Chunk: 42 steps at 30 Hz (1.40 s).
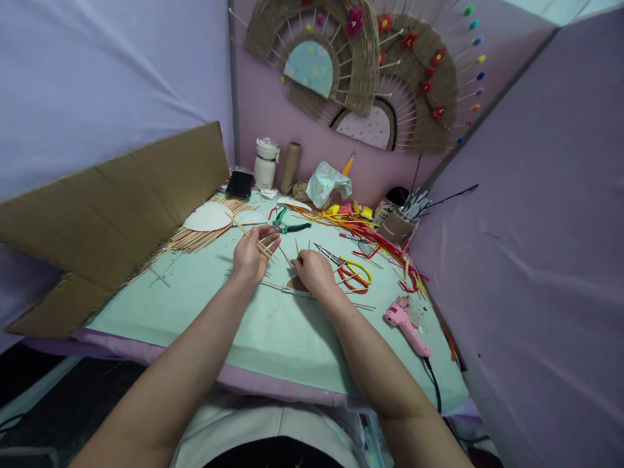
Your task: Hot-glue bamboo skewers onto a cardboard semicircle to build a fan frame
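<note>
My left hand [252, 255] is closed around several thin wooden sticks [240, 225], which poke out past its fingers at both ends. Beside it, my right hand [314, 272] pinches one thin stick [285, 252] over a small brown piece [294, 284] on the table. More sticks fan out around that piece, and my right hand covers much of it. Scissors [359, 273] with yellow and red handles lie just right of my right hand. Green and black pliers [295, 228] rest beyond my hands.
A pink glue gun [408, 330] with a black cord lies at the right. A stick pile [195, 239] under a white oval [208, 216] is at left, by a cardboard sheet [146, 188]. Coloured pipe cleaners [336, 224], a white bottle [266, 166] and twine [291, 168] stand behind.
</note>
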### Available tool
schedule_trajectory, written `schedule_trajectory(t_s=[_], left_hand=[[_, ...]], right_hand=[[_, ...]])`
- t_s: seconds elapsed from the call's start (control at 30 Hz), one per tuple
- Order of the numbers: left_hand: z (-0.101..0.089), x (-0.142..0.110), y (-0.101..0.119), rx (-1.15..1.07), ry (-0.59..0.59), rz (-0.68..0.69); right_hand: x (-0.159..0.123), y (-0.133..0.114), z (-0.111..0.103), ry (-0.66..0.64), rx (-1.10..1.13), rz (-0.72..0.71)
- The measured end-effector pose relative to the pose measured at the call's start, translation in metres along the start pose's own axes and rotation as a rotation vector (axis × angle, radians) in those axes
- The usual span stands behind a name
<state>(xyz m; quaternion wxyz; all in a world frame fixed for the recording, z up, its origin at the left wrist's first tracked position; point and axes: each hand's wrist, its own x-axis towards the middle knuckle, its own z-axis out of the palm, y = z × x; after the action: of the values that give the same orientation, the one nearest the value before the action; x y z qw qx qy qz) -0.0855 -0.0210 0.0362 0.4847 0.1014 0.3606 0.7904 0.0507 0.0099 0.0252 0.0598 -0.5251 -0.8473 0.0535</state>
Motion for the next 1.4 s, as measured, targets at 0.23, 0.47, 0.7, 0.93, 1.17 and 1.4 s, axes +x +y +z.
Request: schedule_trajectory(t_s=[0.23,0.47,0.7,0.93,1.17,1.4], left_hand=[[0.0,0.001,-0.001,0.004,0.012,-0.006],[0.001,0.0,0.0,0.021,0.035,-0.01],[-0.002,0.004,-0.002,0.014,0.009,-0.002],[0.0,0.002,0.001,0.023,0.02,-0.007],[0.002,0.0,0.001,0.023,0.035,-0.013],[-0.002,0.004,-0.001,0.02,-0.009,0.002]], right_hand=[[0.0,0.0,0.01,-0.015,-0.074,-0.041],[0.003,0.0,0.013,-0.052,-0.111,-0.066],[0.004,0.001,0.016,-0.082,-0.135,-0.068],[0.005,0.002,0.018,-0.074,-0.13,-0.071],[0.003,0.002,0.019,-0.004,-0.059,-0.065],[-0.001,0.014,-0.005,0.259,0.135,0.009]])
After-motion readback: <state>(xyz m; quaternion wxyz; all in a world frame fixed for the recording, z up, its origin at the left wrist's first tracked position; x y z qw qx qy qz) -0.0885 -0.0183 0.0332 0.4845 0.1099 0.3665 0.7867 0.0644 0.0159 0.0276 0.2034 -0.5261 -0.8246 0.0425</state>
